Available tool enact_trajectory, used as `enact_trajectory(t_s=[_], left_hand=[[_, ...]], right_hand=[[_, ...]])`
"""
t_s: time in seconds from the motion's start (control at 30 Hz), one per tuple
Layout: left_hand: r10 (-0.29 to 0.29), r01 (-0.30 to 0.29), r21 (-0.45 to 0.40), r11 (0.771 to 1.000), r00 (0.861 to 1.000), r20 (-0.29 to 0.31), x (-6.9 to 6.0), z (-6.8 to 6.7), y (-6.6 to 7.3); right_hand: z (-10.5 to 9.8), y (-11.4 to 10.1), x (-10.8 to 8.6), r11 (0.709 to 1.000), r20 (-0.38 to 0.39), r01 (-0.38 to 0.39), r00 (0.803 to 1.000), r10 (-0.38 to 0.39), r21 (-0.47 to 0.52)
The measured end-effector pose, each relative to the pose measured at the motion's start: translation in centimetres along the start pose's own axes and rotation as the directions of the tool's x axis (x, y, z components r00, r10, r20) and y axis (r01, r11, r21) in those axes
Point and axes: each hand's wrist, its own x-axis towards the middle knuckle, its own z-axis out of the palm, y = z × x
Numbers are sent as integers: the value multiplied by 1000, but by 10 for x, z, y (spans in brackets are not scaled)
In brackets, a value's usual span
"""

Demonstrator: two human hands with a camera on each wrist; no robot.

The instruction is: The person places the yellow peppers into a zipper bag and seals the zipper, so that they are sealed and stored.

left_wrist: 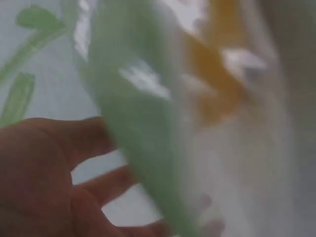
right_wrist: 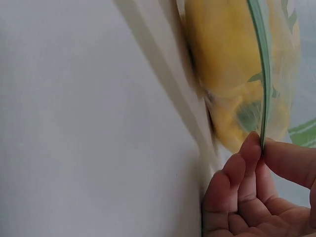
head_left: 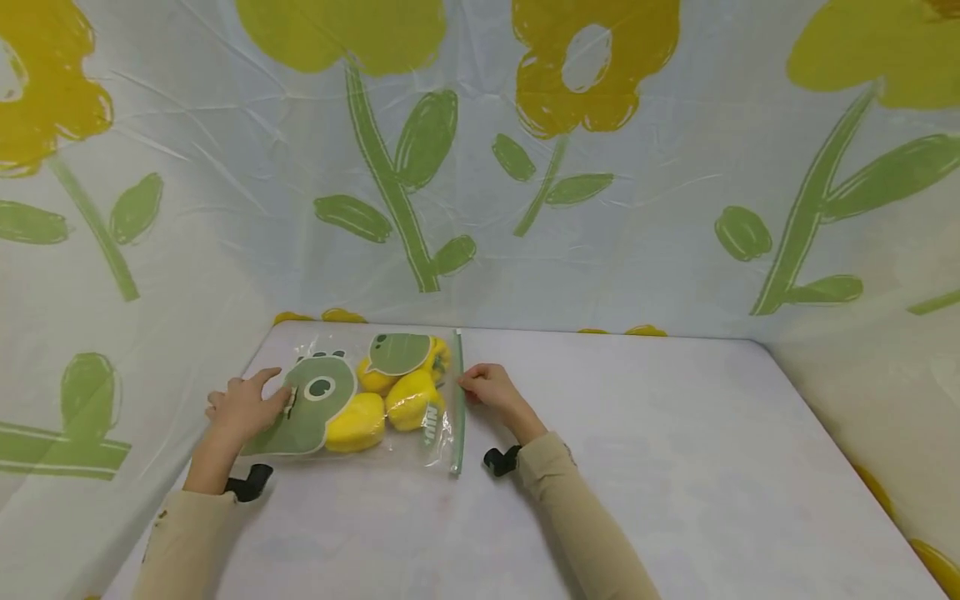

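Note:
A clear zip bag (head_left: 408,458) with green cartoon prints lies on the left part of the table. Inside it sit several yellow lobed things (head_left: 356,423) that look like bell peppers. Its green zip edge (head_left: 457,425) faces right. My right hand (head_left: 495,392) pinches that edge between thumb and fingertips, as the right wrist view also shows. At the bag's other end, my left hand (head_left: 243,406) touches the green printed part with fingers spread. In the left wrist view the bag hides some of the left fingertips.
The white tabletop (head_left: 675,467) stretches away to the right of the bag. A flower-printed cloth (head_left: 600,275) hangs along the back and both sides. Black wrist mounts (head_left: 251,483) stick out beside the cuffs.

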Motion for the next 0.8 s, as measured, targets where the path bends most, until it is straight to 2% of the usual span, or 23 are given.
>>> enact_trajectory(t_s=[0.1,0.2,0.3,0.37,0.47,0.53,0.8], left_hand=[[20,4,-155,988,988,155,8,4,-25],[23,61,-343,937,972,234,13,11,-38],[4,127,-452,883,961,277,16,21,-43],[9,123,-477,870,964,267,18,28,-42],[14,111,-505,856,971,237,22,41,-32],[35,83,-518,851,977,213,25,50,-22],[99,39,-619,784,978,186,40,88,29]], right_hand=[[-4,2,1,1000,-14,-16,1000,16,20],[-9,4,1,999,-19,-25,999,25,40],[-17,5,-3,998,-12,-18,1000,19,60],[-24,7,-6,998,-5,-12,1000,12,61],[-39,10,-11,998,0,-5,1000,5,59],[-51,15,-13,998,2,-4,1000,3,62],[-115,31,-30,997,-4,-17,1000,17,76]])
